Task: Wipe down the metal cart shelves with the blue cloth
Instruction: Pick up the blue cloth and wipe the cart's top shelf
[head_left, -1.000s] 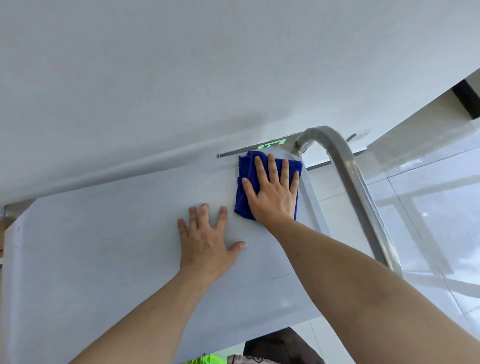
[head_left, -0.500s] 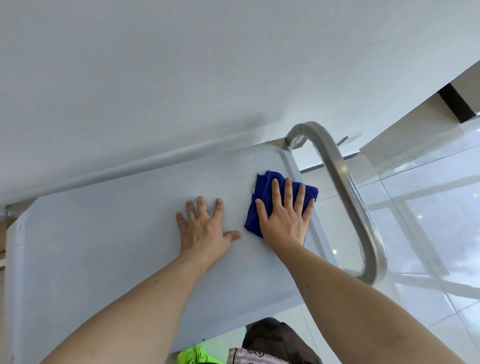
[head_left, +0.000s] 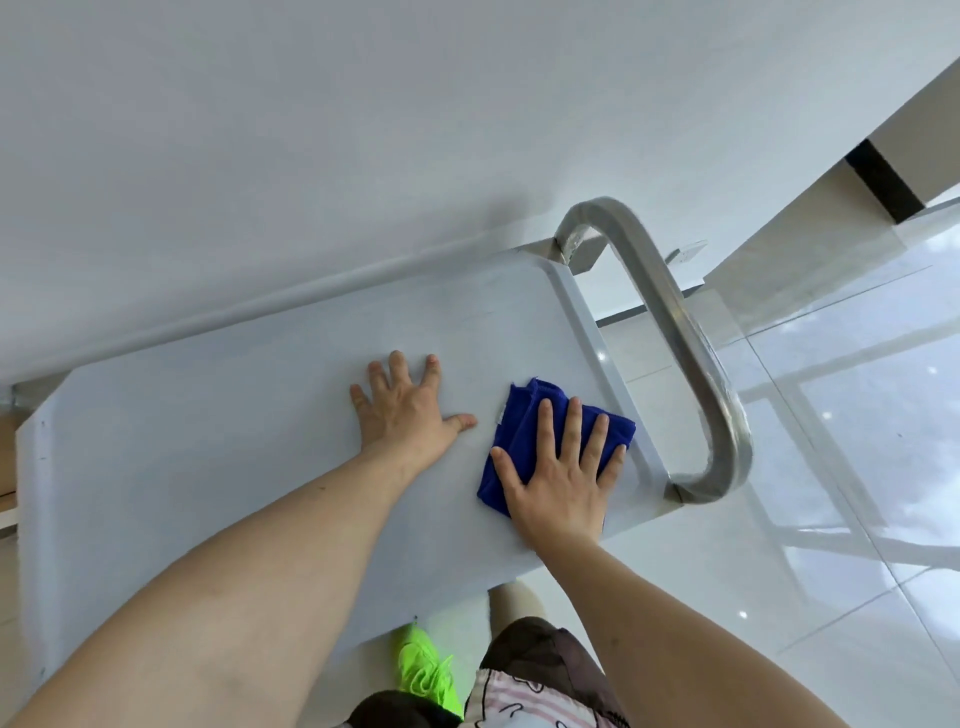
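Right hand (head_left: 558, 480) lay flat, fingers spread, pressing the folded blue cloth (head_left: 524, 439) onto the cart's top shelf (head_left: 208, 467) near its right rim, just beside the curved metal handle (head_left: 691, 353). Left hand (head_left: 408, 410) rested open, palm down, on the bare shelf beside the cloth, arm extended. White wall (head_left: 363, 130) stood behind; glossy tiled floor (head_left: 831, 415) lay right

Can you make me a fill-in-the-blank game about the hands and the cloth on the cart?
1. The cloth under the right hand is ____ in colour.
2. The left hand lies flat on the top shelf with nothing ____ it.
3. The curved metal handle is at the cart's ____ end.
4. The shoe on the floor is bright ____.

Missing words: blue; under; right; green
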